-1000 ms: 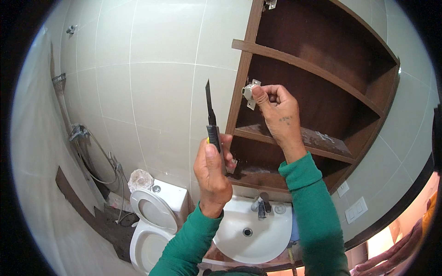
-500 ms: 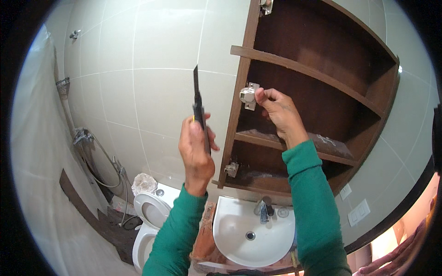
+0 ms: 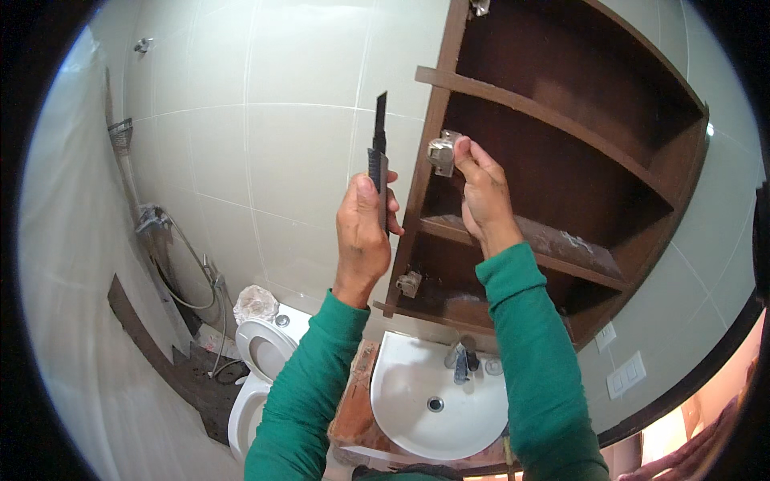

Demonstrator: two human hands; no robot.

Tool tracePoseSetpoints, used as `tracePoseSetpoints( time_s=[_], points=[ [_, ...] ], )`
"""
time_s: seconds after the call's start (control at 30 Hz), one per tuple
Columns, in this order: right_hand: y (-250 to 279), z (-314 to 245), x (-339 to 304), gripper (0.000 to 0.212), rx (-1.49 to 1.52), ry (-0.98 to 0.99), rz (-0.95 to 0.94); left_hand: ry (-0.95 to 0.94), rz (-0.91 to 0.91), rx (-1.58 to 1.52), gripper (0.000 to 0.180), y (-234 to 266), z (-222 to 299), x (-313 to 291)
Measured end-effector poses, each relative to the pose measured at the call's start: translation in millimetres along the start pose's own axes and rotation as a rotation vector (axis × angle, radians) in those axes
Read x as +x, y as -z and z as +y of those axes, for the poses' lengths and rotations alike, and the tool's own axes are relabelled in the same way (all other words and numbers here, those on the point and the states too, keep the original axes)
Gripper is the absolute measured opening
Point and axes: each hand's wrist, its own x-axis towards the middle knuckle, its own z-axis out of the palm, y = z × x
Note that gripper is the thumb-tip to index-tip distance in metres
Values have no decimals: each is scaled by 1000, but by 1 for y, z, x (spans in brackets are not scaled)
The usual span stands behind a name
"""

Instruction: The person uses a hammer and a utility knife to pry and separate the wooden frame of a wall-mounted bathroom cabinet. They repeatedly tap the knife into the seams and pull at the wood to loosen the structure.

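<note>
My left hand is wrapped round a snap-off utility knife, its dark blade extended and pointing up in front of the tiled wall. Just right of it, a metal cabinet hinge sits on the left upright of a brown wooden cabinet, at the middle compartment. The thumb and fingers of my right hand pinch the hinge's right edge. The blade stays apart from the hinge. Another hinge is lower on the same upright, and a third shows at the top.
Below the cabinet is a white washbasin with a faucet. A white toilet with its lid raised stands to the left. Translucent plastic sheeting hangs at far left, near a hand shower. Wall switches are at right.
My left hand has brought the knife rightward, nearer the hinge, with the blade more upright. My right hand keeps its fingers at the hinge. The whole view has shifted slightly.
</note>
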Motion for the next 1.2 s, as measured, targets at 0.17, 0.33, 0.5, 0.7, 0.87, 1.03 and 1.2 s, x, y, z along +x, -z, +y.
tracePoseSetpoints(
  time_s=[0.17, 0.33, 0.5, 0.7, 0.87, 1.03, 1.2],
  points=[
    [7, -3, -1, 35, 122, -95, 74, -5, -23, 98, 63, -2, -6, -6],
    [7, -8, 0, 44, -400, -155, 158, -43, 45, 184, 60, -6, -18, -9],
    [80, -126, -75, 59, -854, 16, -124, 34, 86, -71, 54, -3, -7, -50],
    [179, -108, -308, 38, -459, -707, -201, 41, 157, 49, 53, 37, 7, -92],
    [257, 37, -556, 55, -1262, -1057, -254, -75, 107, 452, 48, -1, 20, -104],
    [299, 147, -725, 41, -1441, -879, -141, 49, 178, 185, 51, -41, 29, -91],
    [311, 205, -775, 51, -1564, -447, -41, -27, 195, 315, 36, -77, 29, -77]
  ],
)
